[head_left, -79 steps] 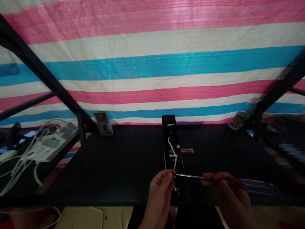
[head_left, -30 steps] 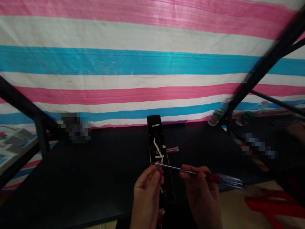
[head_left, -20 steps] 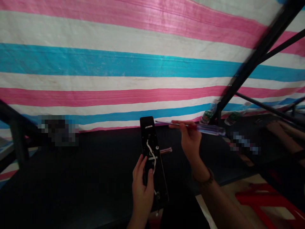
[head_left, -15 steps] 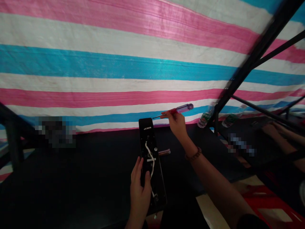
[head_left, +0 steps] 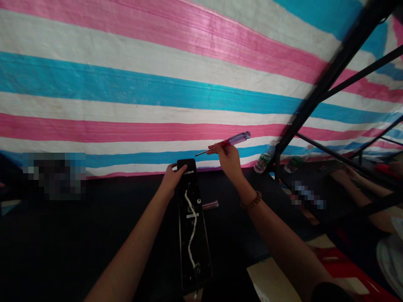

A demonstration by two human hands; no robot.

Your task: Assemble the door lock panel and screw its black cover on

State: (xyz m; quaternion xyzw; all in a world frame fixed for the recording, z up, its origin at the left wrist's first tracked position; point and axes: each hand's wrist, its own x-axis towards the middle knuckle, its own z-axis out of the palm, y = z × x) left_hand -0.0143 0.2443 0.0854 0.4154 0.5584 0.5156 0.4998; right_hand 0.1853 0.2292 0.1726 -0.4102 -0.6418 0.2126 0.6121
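A long black panel (head_left: pixel 185 226), likely a device housing, lies on the dark table with its narrow end toward me. A white cable (head_left: pixel 192 230) runs down its face between two holes. My left hand (head_left: pixel 172 178) grips the panel's far end at the left corner, thumb on its face and the other fingers mostly hidden. My right hand (head_left: pixel 229 157) pinches a screwdriver (head_left: pixel 237 137) with a clear purplish handle. The screwdriver's tip points left and sits just above the panel's far right corner, apart from it. A second screwdriver-like handle (head_left: pixel 210 205) lies against the panel's right side.
Striped plastic sheeting (head_left: pixel 141 121) hangs behind the black table (head_left: pixel 47 243). Plastic bottles (head_left: pixel 263 160) stand near a slanted black frame post (head_left: pixel 302 111). To the right, another person's hands (head_left: pixel 343 174) rest at a table. A blurred-out item (head_left: pixel 56 176) sits at left.
My left hand has moved from the panel's lower left side up to its far end and now grips there. My right hand with the screwdriver has shifted slightly.
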